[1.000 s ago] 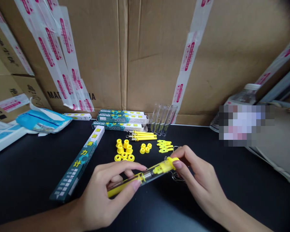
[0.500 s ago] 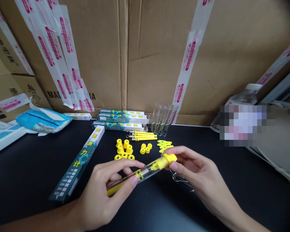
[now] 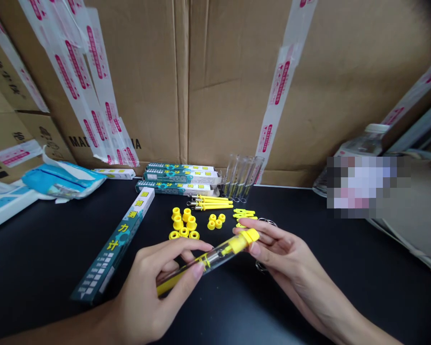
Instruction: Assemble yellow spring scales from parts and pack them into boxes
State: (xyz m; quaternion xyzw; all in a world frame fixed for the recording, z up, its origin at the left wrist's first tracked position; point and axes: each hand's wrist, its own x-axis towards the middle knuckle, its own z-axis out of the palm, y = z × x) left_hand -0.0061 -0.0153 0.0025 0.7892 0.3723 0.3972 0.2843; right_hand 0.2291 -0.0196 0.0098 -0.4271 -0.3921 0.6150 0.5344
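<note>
My left hand (image 3: 165, 282) is closed around a clear tubular spring scale (image 3: 219, 258), its thumb and forefinger pinching the barrel. The tube slants up to the right, with a yellow rod and a metal spring showing inside. At its upper end sits a yellow cap (image 3: 250, 236). Around that cap are the thumb and fingers of my right hand (image 3: 287, 254), the thumb at its lower edge and the fingers partly hidden behind it. Bent metal hooks (image 3: 261, 266) lie on the table, partly covered by my right hand.
On the black table are yellow collars (image 3: 178, 222), small yellow rings (image 3: 216, 221), yellow rods with springs (image 3: 213, 203), flat yellow tabs (image 3: 243, 213) and clear tubes (image 3: 241, 179). Printed boxes (image 3: 179, 177) lie behind; one long box (image 3: 117, 244) lies left. A bottle (image 3: 362, 143) stands right.
My right hand has turned slightly, its forefinger shifting off the cap's top to behind it. More of the cap and the metal hooks shows. The left hand keeps its hold.
</note>
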